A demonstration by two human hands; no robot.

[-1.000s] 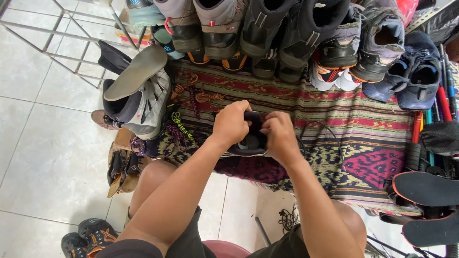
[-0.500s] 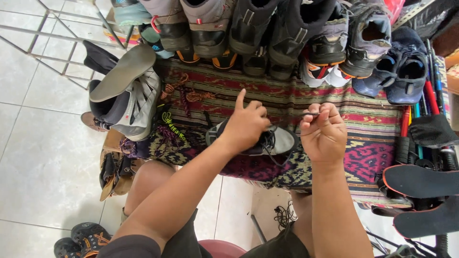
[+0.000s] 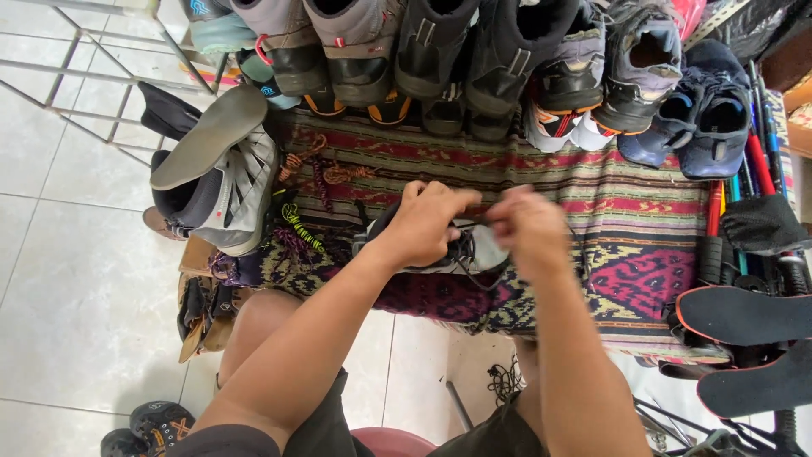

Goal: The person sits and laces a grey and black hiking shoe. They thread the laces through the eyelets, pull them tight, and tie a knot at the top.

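Both hands meet mid-frame over the grey shoe [image 3: 474, 250]: left hand [image 3: 431, 222] grips its collar, right hand [image 3: 529, 230] pinches the black lace [image 3: 463, 254]—best pulled snug and even.

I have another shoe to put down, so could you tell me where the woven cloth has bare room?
Free cloth lies right of the right hand, before the insoles. The back row of shoes and the laces on the left are crowded.
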